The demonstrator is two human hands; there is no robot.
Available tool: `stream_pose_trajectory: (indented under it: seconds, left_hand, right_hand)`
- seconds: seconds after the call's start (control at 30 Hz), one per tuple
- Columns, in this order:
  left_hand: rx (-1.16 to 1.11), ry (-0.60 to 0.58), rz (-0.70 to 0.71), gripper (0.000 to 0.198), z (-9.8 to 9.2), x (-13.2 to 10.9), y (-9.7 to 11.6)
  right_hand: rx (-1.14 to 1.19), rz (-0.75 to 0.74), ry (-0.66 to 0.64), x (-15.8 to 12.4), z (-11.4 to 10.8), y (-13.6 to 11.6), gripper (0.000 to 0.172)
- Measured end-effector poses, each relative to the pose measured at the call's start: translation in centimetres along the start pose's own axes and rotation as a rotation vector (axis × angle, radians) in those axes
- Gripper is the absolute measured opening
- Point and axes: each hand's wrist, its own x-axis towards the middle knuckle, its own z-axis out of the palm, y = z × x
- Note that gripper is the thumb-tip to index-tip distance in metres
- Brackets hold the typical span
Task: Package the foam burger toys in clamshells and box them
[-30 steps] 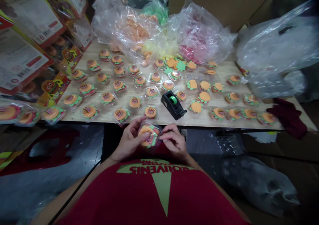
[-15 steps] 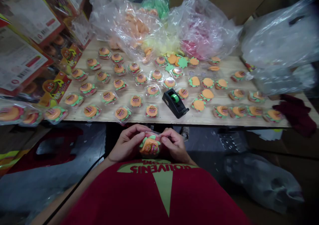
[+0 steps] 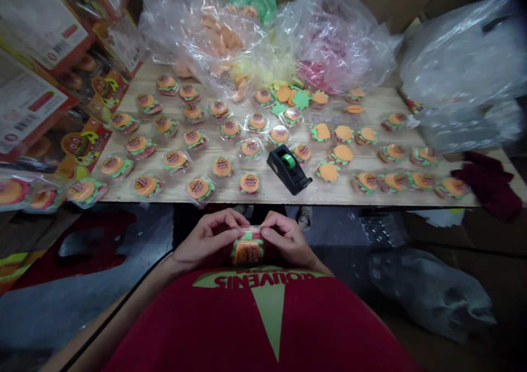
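Close to my red shirt, both hands hold one small toy burger in a clear plastic case (image 3: 248, 251). Orange bun, green leaf and a printed label show through the plastic. My left hand (image 3: 214, 234) pinches the case's far left edge between thumb and fingers. On the far right edge, my right hand (image 3: 285, 237) does the same, its thumb lying along the rim. The case is tilted up, with its label side towards me. Just beyond the hands, a black tape dispenser (image 3: 289, 169) with a green roll rests near the table's front edge.
Several cased burgers (image 3: 199, 187) cover the table's left and middle. Uncased burger stacks (image 3: 328, 172) sit right of the dispenser. Plastic bags of foam pieces (image 3: 333, 43) lie at the back. Printed boxes (image 3: 37, 97) are stacked left; a dark red cloth (image 3: 488, 182) hangs over the right edge.
The case has tilted in my hands, its far edge now level between them. My thumbs have drawn closer together along that edge. The table's things lie as before.
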Motion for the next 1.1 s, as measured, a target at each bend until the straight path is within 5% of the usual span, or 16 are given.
stream_pose_trajectory:
  seconds: [0.2, 0.4, 0.47, 0.7, 0.8, 0.97, 1.1]
  left_hand:
    - [0.02, -0.058, -0.12, 0.023, 0.7, 1.2, 0.8]
    - [-0.154, 0.251, -0.002, 0.024, 0.5, 1.2, -2.0]
    - [-0.156, 0.267, 0.019, 0.025, 0.3, 1.4, -2.1]
    - [0.235, -0.109, -0.15, 0.03, -0.7, 2.6, 1.2]
    - [0.237, 0.026, -0.085, 0.033, -0.5, 2.6, 0.9]
    - [-0.1, 0.368, 0.041, 0.036, 0.7, 2.3, -2.2]
    - [-0.018, 0.238, 0.01, 0.025, 0.9, 1.9, -3.4]
  right_hand:
    - [-0.011, 0.025, 0.003, 0.7, 0.9, -0.1, 0.02]
    - [0.125, 0.116, -0.057, -0.1, 0.5, 1.1, 0.03]
    - [0.092, 0.123, -0.024, 0.2, 0.1, 1.0, 0.023]
    - [-0.083, 0.05, -0.121, 2.4, 0.3, -0.8, 0.014]
    - [0.017, 0.091, -0.044, 2.3, 1.0, -0.4, 0.017]
    - [0.093, 0.123, 0.118, 1.4, 0.8, 0.9, 0.022]
    - [0.04, 0.137, 0.092, 0.9, 0.4, 0.9, 0.021]
